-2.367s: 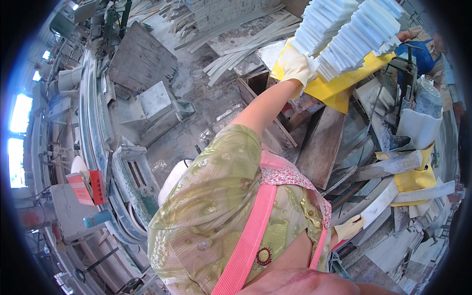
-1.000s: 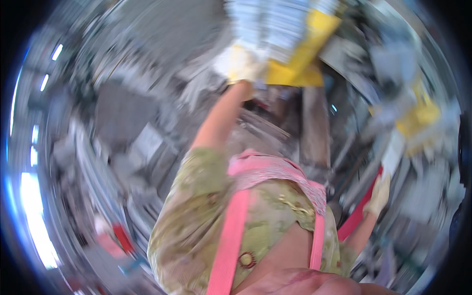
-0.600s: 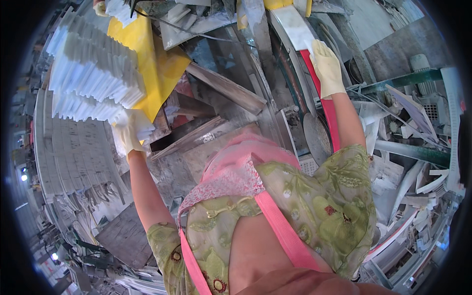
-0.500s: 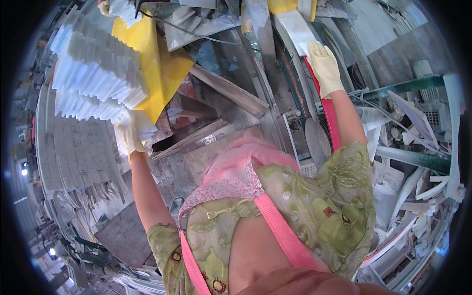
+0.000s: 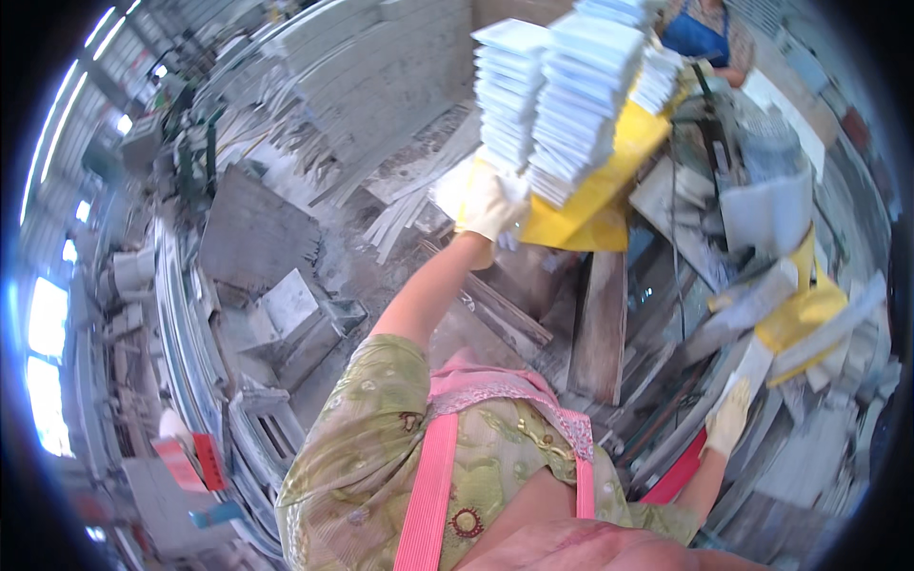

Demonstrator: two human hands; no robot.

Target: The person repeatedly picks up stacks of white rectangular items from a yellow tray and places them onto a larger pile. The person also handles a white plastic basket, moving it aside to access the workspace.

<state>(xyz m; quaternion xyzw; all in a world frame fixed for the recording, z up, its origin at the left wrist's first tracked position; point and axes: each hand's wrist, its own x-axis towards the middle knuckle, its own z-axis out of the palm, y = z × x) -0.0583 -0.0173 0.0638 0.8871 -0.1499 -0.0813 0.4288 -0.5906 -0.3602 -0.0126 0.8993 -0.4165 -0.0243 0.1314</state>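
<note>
My left hand (image 5: 490,202), in a pale rubber glove, is closed around a flat white tile (image 5: 451,193) at the near end of the tile stacks. Motion blur softens its fingers, and part of the tile is hidden behind them. Tall stacks of thin white tiles (image 5: 583,90) stand on a yellow sheet (image 5: 595,221) just beyond that hand. Off to the right, my gloved right hand (image 5: 729,419) lies flat with fingers stretched on a narrow white piece (image 5: 750,369). A red strip (image 5: 678,468) runs beneath the right wrist.
Another person in a blue apron (image 5: 695,33) stands beyond the stacks at the far right. Grey slabs (image 5: 381,67) are piled at the back left. Wooden boards (image 5: 600,328) lean between my arms. A cable (image 5: 674,190) hangs by the yellow sheet, and a metal frame (image 5: 181,314) curves along the left.
The view has swung left, shifting the stacks and both hands rightward in the picture. My left hand remains by the stacks, with a tile showing beside it. My right hand stays on the white piece.
</note>
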